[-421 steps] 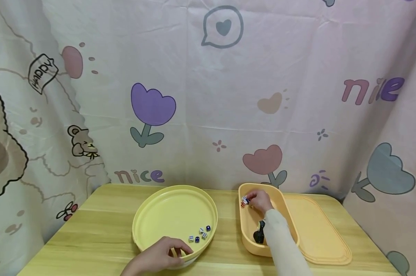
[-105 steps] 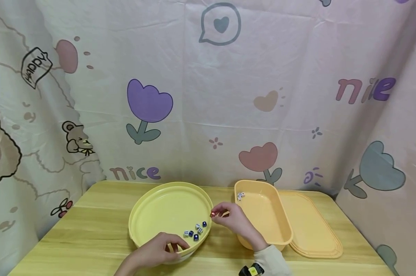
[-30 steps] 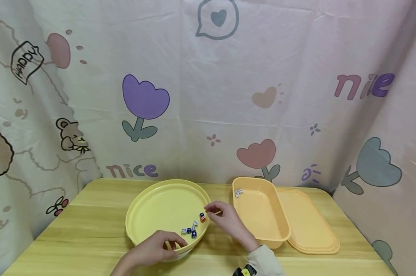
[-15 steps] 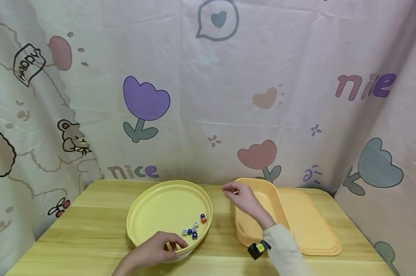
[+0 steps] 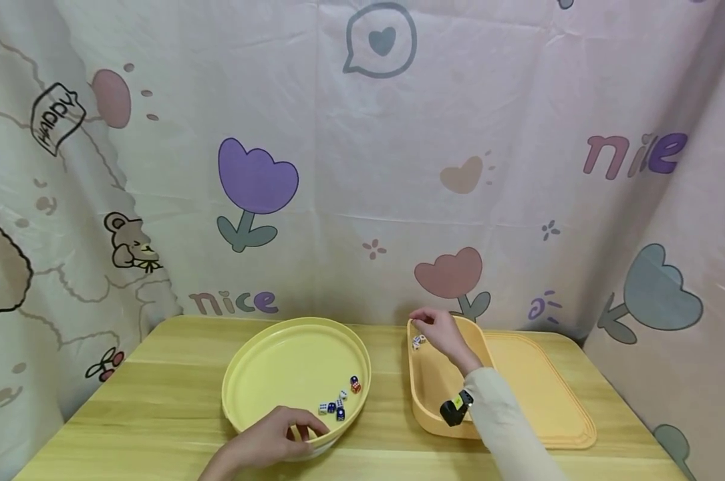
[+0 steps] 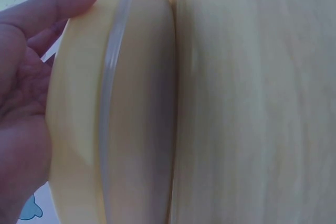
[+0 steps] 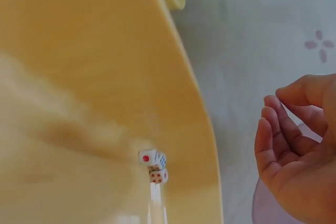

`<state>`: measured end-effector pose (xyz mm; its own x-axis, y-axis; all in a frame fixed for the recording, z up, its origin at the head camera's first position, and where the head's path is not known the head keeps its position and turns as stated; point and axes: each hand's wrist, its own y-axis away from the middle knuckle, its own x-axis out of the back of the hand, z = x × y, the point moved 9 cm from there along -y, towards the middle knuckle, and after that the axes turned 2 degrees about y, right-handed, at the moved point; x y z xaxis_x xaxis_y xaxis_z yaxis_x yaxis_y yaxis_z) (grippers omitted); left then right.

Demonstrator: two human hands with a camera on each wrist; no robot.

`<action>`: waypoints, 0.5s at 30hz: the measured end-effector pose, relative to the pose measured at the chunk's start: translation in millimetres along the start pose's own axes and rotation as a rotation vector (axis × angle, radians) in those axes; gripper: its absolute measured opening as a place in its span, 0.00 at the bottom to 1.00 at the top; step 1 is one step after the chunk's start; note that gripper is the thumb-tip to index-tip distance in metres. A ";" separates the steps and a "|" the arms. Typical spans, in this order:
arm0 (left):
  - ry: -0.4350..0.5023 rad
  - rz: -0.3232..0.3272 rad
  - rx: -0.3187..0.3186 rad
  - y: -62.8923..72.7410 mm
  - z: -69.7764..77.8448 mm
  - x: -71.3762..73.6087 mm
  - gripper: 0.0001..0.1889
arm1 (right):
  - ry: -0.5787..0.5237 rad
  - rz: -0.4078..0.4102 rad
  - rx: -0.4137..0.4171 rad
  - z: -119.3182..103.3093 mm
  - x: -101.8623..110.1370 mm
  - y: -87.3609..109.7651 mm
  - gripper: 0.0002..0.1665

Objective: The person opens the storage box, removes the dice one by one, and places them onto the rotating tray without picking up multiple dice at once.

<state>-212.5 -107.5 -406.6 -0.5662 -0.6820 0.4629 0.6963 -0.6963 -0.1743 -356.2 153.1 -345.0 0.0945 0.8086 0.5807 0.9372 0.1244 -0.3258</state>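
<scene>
My left hand (image 5: pixel 274 437) grips the near rim of a round yellow tub (image 5: pixel 260 354); in the left wrist view the thumb (image 6: pixel 58 6) lies along the tub's side (image 6: pixel 79 103). Inside, at the tub's right, sit several small dice: white ones (image 5: pixel 323 409), blue ones (image 5: pixel 341 415) and a red one (image 5: pixel 355 387). My right hand (image 5: pixel 443 332) hovers over the far end of an orange rectangular box (image 5: pixel 419 401). Its fingers are loosely bent with nothing between them in the right wrist view. A small cluster of white dice (image 7: pixel 148 157) lies below it in the box's far left corner.
An orange lid (image 5: pixel 542 394) lies flat on the wooden table (image 5: pixel 158 401), right of the box. Behind the table hangs a printed curtain (image 5: pixel 350 167). A strip of table separates tub and box. A black wrist camera (image 5: pixel 455 409) is on the right wrist.
The red die, earlier pinched in my right hand, now lies in the tub beside a blue one. That hand has moved right, back over the box. My left hand stays on the rim.
</scene>
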 end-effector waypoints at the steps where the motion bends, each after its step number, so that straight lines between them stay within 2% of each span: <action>1: 0.000 0.000 0.003 0.2 -0.8 -0.2 0.09 | -0.003 0.004 -0.015 3.5 -0.7 -1.5 0.07; 8: -0.007 0.006 0.009 0.9 -2.2 0.0 0.09 | 0.001 -0.015 -0.087 23.0 -8.4 -6.7 0.08; 15: -0.012 0.001 0.017 0.6 -3.8 0.0 0.09 | -0.015 0.012 -0.166 42.1 -10.0 -8.1 0.09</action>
<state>-213.8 -108.8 -410.0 -0.5600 -0.6798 0.4736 0.7044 -0.6916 -0.1597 -378.9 168.2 -379.5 0.1020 0.8180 0.5662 0.9787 0.0193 -0.2042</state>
